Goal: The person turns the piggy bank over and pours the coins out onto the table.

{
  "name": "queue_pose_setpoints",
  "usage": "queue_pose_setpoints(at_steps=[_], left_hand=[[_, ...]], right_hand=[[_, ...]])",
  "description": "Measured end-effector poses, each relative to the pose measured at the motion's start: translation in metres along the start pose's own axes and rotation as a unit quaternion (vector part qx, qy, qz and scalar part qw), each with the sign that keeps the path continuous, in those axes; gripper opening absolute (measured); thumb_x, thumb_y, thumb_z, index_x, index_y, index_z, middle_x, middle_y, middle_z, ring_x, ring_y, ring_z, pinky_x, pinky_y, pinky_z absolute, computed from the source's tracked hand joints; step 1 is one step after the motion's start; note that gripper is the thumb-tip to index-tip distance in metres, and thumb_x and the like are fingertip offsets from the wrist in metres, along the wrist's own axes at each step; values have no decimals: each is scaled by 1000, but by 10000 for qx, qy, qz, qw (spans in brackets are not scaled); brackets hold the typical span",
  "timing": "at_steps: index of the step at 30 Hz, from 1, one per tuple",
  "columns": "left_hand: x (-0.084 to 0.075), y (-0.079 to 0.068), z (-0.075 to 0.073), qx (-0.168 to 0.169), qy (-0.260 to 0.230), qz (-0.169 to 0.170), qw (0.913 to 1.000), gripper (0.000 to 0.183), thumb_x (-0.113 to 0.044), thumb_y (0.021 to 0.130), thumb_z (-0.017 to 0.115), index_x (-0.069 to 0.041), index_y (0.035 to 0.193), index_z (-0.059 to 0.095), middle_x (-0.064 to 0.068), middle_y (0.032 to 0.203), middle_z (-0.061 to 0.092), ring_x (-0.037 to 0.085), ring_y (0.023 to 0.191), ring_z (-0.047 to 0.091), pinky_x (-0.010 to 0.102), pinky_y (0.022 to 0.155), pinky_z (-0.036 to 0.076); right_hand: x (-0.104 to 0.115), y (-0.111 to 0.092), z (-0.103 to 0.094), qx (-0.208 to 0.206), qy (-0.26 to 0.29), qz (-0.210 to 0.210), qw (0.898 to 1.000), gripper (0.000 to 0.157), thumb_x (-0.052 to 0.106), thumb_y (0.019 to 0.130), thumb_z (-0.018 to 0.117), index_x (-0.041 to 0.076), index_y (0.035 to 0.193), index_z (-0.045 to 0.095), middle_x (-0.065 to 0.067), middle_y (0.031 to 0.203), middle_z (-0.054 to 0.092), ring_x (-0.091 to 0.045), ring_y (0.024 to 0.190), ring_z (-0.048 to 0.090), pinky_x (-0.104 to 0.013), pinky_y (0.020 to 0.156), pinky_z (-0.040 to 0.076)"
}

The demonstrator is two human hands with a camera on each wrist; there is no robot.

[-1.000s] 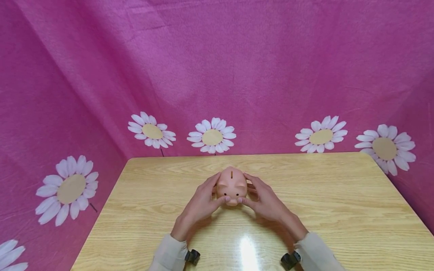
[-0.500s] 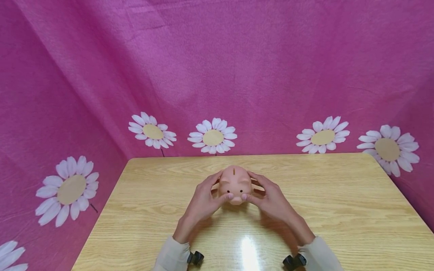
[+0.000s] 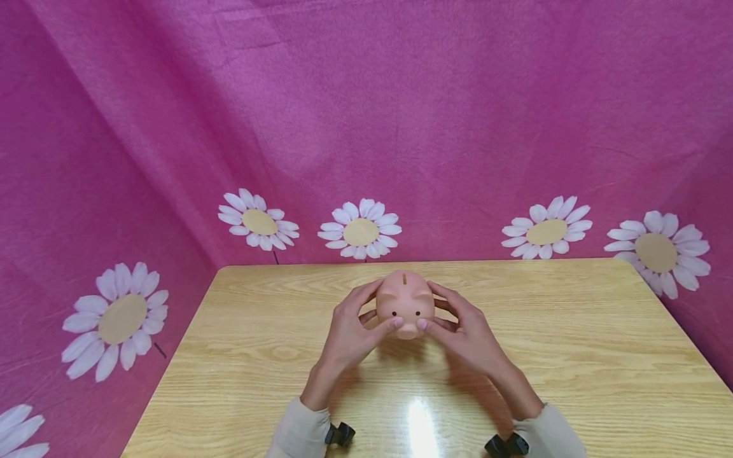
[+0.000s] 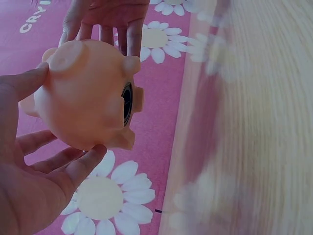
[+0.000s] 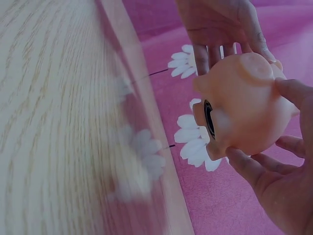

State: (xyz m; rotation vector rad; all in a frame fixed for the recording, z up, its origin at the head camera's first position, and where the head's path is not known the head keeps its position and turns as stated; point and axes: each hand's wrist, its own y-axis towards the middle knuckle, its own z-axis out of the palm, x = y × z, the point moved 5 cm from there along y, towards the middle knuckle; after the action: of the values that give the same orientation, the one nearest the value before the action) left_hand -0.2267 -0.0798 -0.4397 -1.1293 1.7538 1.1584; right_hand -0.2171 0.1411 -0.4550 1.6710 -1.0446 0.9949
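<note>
A pink piggy bank [image 3: 404, 299] faces me, with its coin slot on top and its snout toward me. My left hand [image 3: 354, 331] grips its left side, thumb beside the snout and fingers around the flank. On the other side my right hand [image 3: 466, 331] holds it the same way. In the left wrist view the piggy bank [image 4: 88, 98] hangs above the tabletop, its short feet and a dark round plug on the belly showing. From the right wrist view, the piggy bank [image 5: 244, 107] also appears off the table, between both hands.
A light wood-grain table [image 3: 258, 331] lies beneath the hands, reflecting a bright light spot near its front. Behind and to the left hangs a magenta cloth [image 3: 366, 114] printed with white daisies. Black camera straps [image 3: 340, 434] sit at the cuffs.
Both hands have lifted the piggy bank upward and shifted it slightly right; it looks larger and nearer to me. The grip on it looks the same.
</note>
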Motion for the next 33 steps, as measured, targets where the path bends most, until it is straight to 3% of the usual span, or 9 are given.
queue_pose_setpoints(at_steps=[5, 13, 17, 25, 33], left_hand=[[-4, 1, 1, 60, 73, 69, 9999, 74, -25, 89, 90, -17, 155, 58, 6, 154, 60, 27, 140, 61, 36, 103, 62], [-12, 1, 5, 670, 294, 388, 9966, 89, -20, 87, 92, -18, 163, 47, 2, 166, 48, 25, 150, 51, 38, 105, 62], [-12, -1, 6, 813, 480, 529, 9941, 94, -18, 84, 93, -18, 165, 44, 5, 168, 45, 27, 151, 49, 41, 105, 62], [-12, -2, 8, 632, 868, 918, 9900, 98, -16, 78, 96, -14, 162, 47, 10, 161, 50, 29, 145, 54, 41, 102, 64], [-12, -2, 9, 416, 659, 916, 9927, 94, -19, 77, 98, -12, 158, 51, 10, 159, 53, 30, 142, 57, 38, 96, 65]], right_hand=[[1, 0, -3, 1, 82, -72, 9999, 69, 11, 99, 78, 11, 161, 48, -16, 164, 50, -41, 141, 58, -26, 102, 60], [3, 0, -14, -115, -163, -5, 9998, 55, 12, 103, 73, 8, 155, 55, -15, 160, 55, -40, 135, 63, -22, 98, 61], [6, 0, -15, -124, -312, 14, 9994, 53, 14, 103, 73, 10, 154, 57, -16, 158, 58, -42, 133, 65, -22, 96, 61], [11, -1, -14, -129, -634, 122, 9978, 50, 19, 104, 72, 14, 152, 59, -16, 151, 64, -41, 126, 70, -23, 89, 62], [15, -2, -16, -97, -843, 231, 9961, 43, 25, 108, 67, 13, 149, 62, -16, 143, 69, -39, 123, 73, -25, 90, 61]])
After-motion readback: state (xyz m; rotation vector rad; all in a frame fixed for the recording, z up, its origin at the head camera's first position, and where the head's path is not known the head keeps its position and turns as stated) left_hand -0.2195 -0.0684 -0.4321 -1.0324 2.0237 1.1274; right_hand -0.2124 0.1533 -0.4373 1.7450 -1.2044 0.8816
